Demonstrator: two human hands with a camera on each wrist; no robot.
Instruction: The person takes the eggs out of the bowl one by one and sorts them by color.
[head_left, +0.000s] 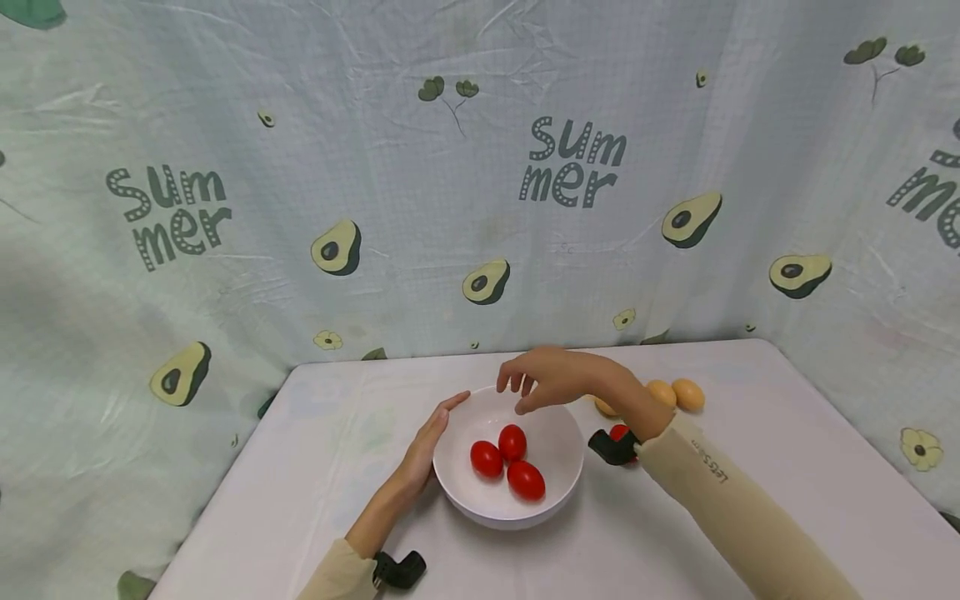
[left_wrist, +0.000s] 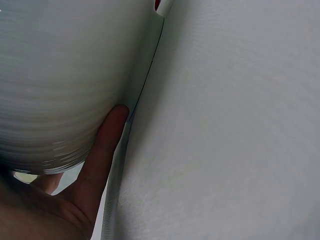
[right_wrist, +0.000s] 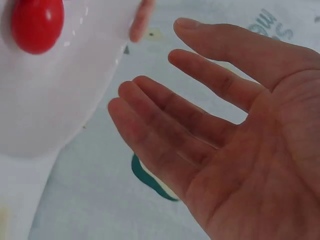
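Note:
A white bowl point(head_left: 506, 512) holds three glossy red oval fruits like small tomatoes point(head_left: 527, 481). My left hand point(head_left: 427, 442) rests along the bowl's left outer side, its fingers reaching up by the back rim. In the left wrist view, a straight digit point(left_wrist: 107, 142) lies against the bowl's outer wall point(left_wrist: 65, 85). Over the bowl's back right rim hangs my right hand point(head_left: 551, 377), empty, fingers apart and loosely bent. The right wrist view shows its palm point(right_wrist: 250, 165) beside the bowl and one red fruit point(right_wrist: 37, 25).
Orange-yellow oval fruits point(head_left: 687, 395) lie at the back right of the white table point(head_left: 360, 433), partly behind my right forearm. More red point(head_left: 618, 432) shows under that wrist. A printed avocado curtain point(head_left: 405, 192) hangs behind the table.

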